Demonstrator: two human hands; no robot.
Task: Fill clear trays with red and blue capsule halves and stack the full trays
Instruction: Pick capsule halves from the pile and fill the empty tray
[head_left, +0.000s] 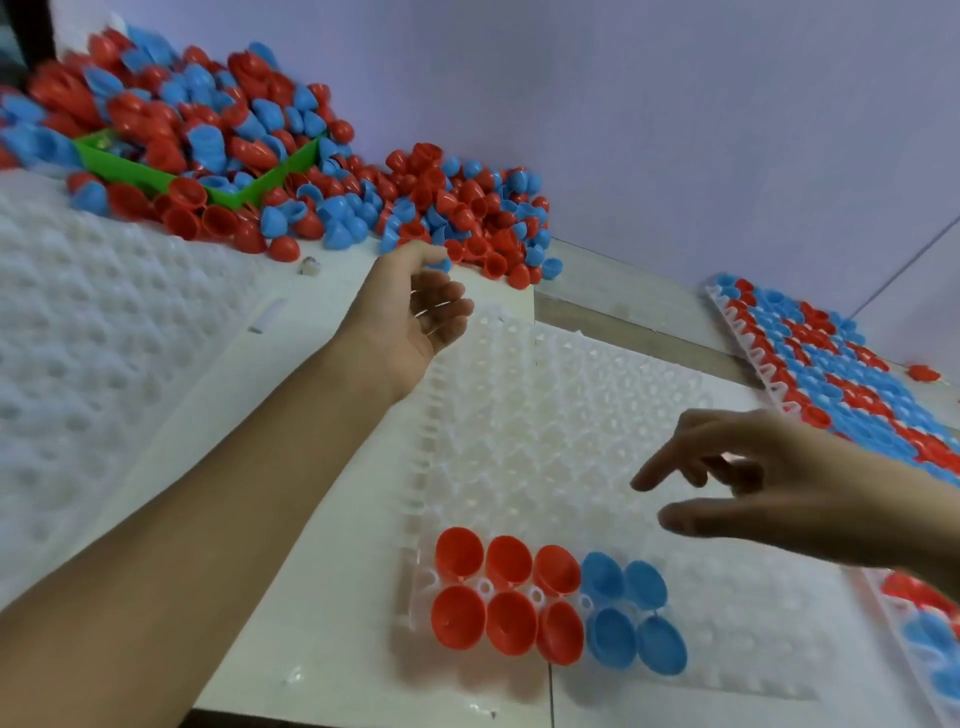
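Capsule pile (311, 171) behind tray (545, 415); filled tray (831, 364) right.

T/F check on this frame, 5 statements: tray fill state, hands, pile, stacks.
1. The clear tray in front of the person holds six red halves and four blue halves. True.
2. The filled cells are in the tray's far rows. False: they sit in the two nearest rows.
3. The left hand reaches toward the loose pile of capsule halves. True.
4. The right hand grips a red half. False: its fingers are spread above the tray and no half shows in it.
5. A full tray of red and blue halves lies at the right. True.
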